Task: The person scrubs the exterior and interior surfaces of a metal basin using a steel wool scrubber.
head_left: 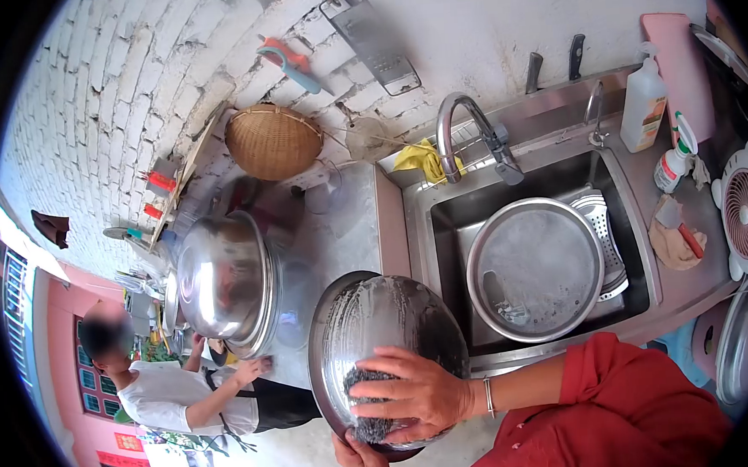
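Note:
A round-bottomed metal pan (416, 316) is tilted in front of the sink, its outer side streaked with white suds. My right hand (429, 395), wearing a bracelet, presses a dark steel wool scourer (368, 416) against that surface with its fingers curved over it. At the lower rim, my left hand (362, 461) grips the pan's edge; part of this hand is cut off by the frame. Inside the sink (447, 255), a large metal basin (476, 283) holds cloudy, sudsy water. Beside the basin lies a perforated white piece (609, 255), partly hidden by it.
The faucet (461, 115) arches over the sink's back. Bottles (643, 105) and a small fan (743, 210) stand to the right. A big shiny metal pot (224, 279) is on the left counter. Another person (180, 400) in a white shirt works beyond it.

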Action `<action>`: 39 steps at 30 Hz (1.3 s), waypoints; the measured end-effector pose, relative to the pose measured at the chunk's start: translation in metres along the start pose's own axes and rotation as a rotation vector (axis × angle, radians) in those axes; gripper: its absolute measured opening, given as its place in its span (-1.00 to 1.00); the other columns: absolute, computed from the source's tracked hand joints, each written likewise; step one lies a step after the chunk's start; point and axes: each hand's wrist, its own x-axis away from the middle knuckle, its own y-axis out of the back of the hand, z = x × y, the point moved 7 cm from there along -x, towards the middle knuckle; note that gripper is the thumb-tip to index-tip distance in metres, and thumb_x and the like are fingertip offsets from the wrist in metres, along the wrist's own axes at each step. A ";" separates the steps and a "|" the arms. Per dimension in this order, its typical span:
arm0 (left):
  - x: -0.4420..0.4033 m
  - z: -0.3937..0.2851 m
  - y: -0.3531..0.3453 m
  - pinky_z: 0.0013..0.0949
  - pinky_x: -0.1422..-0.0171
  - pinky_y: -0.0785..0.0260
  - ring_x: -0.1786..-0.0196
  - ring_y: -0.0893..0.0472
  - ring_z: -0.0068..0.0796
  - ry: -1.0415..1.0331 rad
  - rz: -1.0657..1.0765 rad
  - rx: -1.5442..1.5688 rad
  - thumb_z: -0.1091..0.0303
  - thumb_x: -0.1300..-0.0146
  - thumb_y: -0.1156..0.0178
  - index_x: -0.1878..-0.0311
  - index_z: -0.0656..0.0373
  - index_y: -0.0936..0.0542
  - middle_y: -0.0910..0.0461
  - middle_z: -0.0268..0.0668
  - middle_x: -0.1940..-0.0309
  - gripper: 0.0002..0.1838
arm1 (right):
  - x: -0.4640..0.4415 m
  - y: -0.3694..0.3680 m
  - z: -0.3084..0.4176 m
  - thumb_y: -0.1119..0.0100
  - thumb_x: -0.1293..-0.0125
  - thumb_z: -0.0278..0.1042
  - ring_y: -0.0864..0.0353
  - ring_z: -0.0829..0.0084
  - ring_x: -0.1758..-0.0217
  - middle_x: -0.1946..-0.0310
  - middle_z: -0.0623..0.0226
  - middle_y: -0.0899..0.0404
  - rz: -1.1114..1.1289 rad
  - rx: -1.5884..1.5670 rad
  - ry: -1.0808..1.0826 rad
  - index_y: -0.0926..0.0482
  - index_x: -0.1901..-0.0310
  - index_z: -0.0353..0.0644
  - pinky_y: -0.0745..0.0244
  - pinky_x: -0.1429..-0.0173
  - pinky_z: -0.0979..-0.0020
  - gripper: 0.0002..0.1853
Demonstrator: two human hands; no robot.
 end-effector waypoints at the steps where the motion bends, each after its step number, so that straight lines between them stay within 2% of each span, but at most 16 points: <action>1: 0.001 0.002 0.002 -0.18 -0.08 -0.33 0.00 -0.53 0.03 -0.077 -0.048 -0.013 0.23 -0.40 0.05 -0.17 0.40 -0.42 -0.52 0.16 0.00 -0.57 | 0.003 -0.004 0.006 -0.18 -0.21 -0.14 -0.30 0.09 -0.28 -0.18 0.26 -0.39 0.026 -0.017 0.062 -0.50 -0.08 -0.05 -0.18 -0.38 0.10 -0.60; 4: 0.007 -0.004 0.005 -0.19 -0.01 -0.35 0.09 -0.55 0.01 -0.134 -0.083 -0.017 0.25 -0.41 0.07 -0.15 0.42 -0.42 -0.55 0.16 0.08 -0.58 | -0.012 0.019 -0.052 -0.18 -0.23 -0.21 -0.35 0.14 -0.25 -0.15 0.26 -0.43 -0.116 0.130 -0.140 -0.52 -0.05 -0.13 -0.24 -0.34 0.17 -0.63; 6: 0.009 -0.002 0.004 -0.19 0.06 -0.34 0.21 -0.52 -0.03 -0.091 -0.058 0.021 0.23 -0.41 0.07 -0.08 0.43 -0.45 -0.56 0.13 0.18 -0.59 | 0.008 0.022 -0.140 -0.10 -0.31 -0.17 -0.47 0.15 -0.13 -0.01 0.16 -0.54 -0.359 -0.045 -0.563 -0.56 0.07 -0.30 -0.33 -0.22 0.31 -0.65; 8: 0.010 -0.005 0.002 -0.18 0.09 -0.34 0.25 -0.50 -0.06 -0.124 -0.065 0.044 0.23 -0.41 0.07 -0.05 0.43 -0.46 -0.56 0.12 0.22 -0.60 | 0.025 0.021 -0.177 -0.03 -0.35 -0.08 -0.50 0.16 -0.11 -0.05 0.10 -0.52 -0.259 -0.341 -1.008 -0.55 0.08 -0.36 -0.38 -0.17 0.33 -0.58; 12: 0.008 -0.002 0.001 -0.16 0.19 -0.33 0.34 -0.47 -0.10 -0.129 -0.095 0.042 0.22 -0.41 0.05 0.01 0.43 -0.48 -0.56 0.10 0.30 -0.61 | 0.000 0.027 -0.121 -0.12 -0.28 -0.09 -0.45 0.18 -0.14 -0.03 0.15 -0.52 -0.388 -0.114 -0.545 -0.58 0.11 -0.30 -0.31 -0.25 0.31 -0.62; 15: 0.007 0.001 0.002 -0.18 0.24 -0.33 0.38 -0.45 -0.15 -0.087 -0.081 0.028 0.23 -0.41 0.04 0.04 0.44 -0.49 -0.56 0.06 0.35 -0.62 | -0.027 0.005 -0.011 -0.22 -0.19 -0.10 -0.33 0.11 -0.25 0.00 0.27 -0.48 -0.073 0.007 -0.030 -0.58 0.16 -0.17 -0.25 -0.31 0.11 -0.68; 17: 0.002 0.011 -0.001 -0.19 0.28 -0.31 0.42 -0.42 -0.22 -0.071 -0.069 0.071 0.23 -0.41 0.04 0.10 0.44 -0.50 -0.54 0.00 0.41 -0.63 | -0.014 -0.013 0.011 -0.20 -0.21 -0.14 -0.33 0.14 -0.25 -0.02 0.29 -0.47 0.011 -0.033 0.066 -0.57 0.23 -0.14 -0.25 -0.34 0.09 -0.75; 19: 0.006 -0.005 0.002 -0.19 0.31 -0.29 0.45 -0.39 -0.25 -0.237 -0.174 0.043 0.24 -0.41 0.04 0.15 0.44 -0.50 -0.52 -0.04 0.47 -0.64 | -0.023 0.007 -0.015 -0.17 -0.24 -0.11 -0.37 0.15 -0.21 0.03 0.27 -0.50 -0.085 0.014 -0.001 -0.57 0.29 -0.18 -0.28 -0.31 0.14 -0.73; 21: 0.002 0.003 0.003 -0.18 0.30 -0.29 0.45 -0.39 -0.20 -0.157 -0.118 0.028 0.23 -0.41 0.04 0.17 0.44 -0.50 -0.54 0.03 0.42 -0.63 | -0.012 0.025 -0.107 -0.10 -0.29 -0.05 -0.51 0.20 -0.05 0.16 0.22 -0.58 -0.339 -0.070 -0.412 -0.59 0.29 -0.25 -0.36 -0.18 0.28 -0.64; 23: 0.002 -0.007 0.004 -0.16 0.32 -0.29 0.47 -0.42 -0.14 -0.175 -0.108 0.057 0.28 -0.39 0.02 0.17 0.35 -0.51 -0.52 -0.02 0.44 -0.72 | 0.039 0.018 -0.206 -0.04 -0.33 0.00 -0.59 0.25 0.13 0.29 0.15 -0.63 -0.224 -0.213 -1.104 -0.59 0.25 -0.30 -0.41 0.00 0.37 -0.57; 25: -0.005 0.023 0.004 -0.24 0.21 -0.31 0.35 -0.46 -0.25 -0.224 -0.109 0.066 0.23 -0.40 0.06 0.11 0.38 -0.49 -0.53 -0.07 0.37 -0.66 | 0.073 0.008 -0.232 0.00 -0.35 0.02 -0.61 0.28 0.22 0.32 0.12 -0.64 -0.443 -0.332 -1.094 -0.58 0.21 -0.31 -0.41 0.09 0.39 -0.55; 28: -0.004 0.043 0.002 -0.32 0.09 -0.33 0.22 -0.49 -0.35 -0.251 -0.112 0.096 0.17 -0.42 0.11 0.04 0.42 -0.46 -0.54 -0.10 0.28 -0.59 | 0.058 0.015 -0.200 -0.03 -0.34 0.01 -0.61 0.26 0.20 0.25 0.11 -0.63 -0.426 -0.225 -1.010 -0.57 0.20 -0.33 -0.43 0.06 0.40 -0.55; 31: -0.002 0.027 0.000 -0.31 0.07 -0.33 0.19 -0.49 -0.32 -0.255 -0.109 0.094 0.16 -0.42 0.10 0.03 0.45 -0.45 -0.52 -0.07 0.22 -0.56 | -0.021 0.024 -0.095 -0.17 -0.23 -0.20 -0.38 0.15 -0.22 -0.04 0.20 -0.53 -0.255 -0.035 -0.343 -0.61 0.18 -0.22 -0.27 -0.29 0.22 -0.73; 34: -0.008 0.022 -0.007 -0.30 0.06 -0.33 0.18 -0.49 -0.31 -0.238 -0.087 0.154 0.15 -0.42 0.09 0.01 0.46 -0.44 -0.53 -0.05 0.20 -0.55 | -0.034 -0.011 -0.012 -0.30 0.00 -0.26 -0.33 0.14 -0.26 -0.05 0.36 -0.45 0.065 -0.030 0.033 -0.56 0.11 -0.11 -0.26 -0.34 0.12 -0.63; 37: -0.012 0.035 -0.005 -0.29 0.04 -0.32 0.17 -0.49 -0.31 -0.232 -0.120 0.209 0.13 -0.42 0.08 0.01 0.47 -0.43 -0.52 -0.03 0.19 -0.54 | -0.039 -0.003 -0.031 -0.29 -0.03 -0.27 -0.36 0.17 -0.22 -0.02 0.38 -0.48 -0.004 -0.022 -0.006 -0.56 0.11 -0.13 -0.30 -0.29 0.14 -0.66; 39: -0.014 0.030 0.000 -0.29 0.04 -0.32 0.17 -0.48 -0.30 -0.209 -0.131 0.077 0.13 -0.42 0.08 0.01 0.47 -0.44 -0.52 -0.03 0.19 -0.53 | -0.040 0.020 -0.107 -0.18 -0.24 -0.17 -0.48 0.18 -0.11 0.11 0.26 -0.57 -0.183 -0.023 -0.298 -0.61 0.15 -0.20 -0.38 -0.20 0.26 -0.72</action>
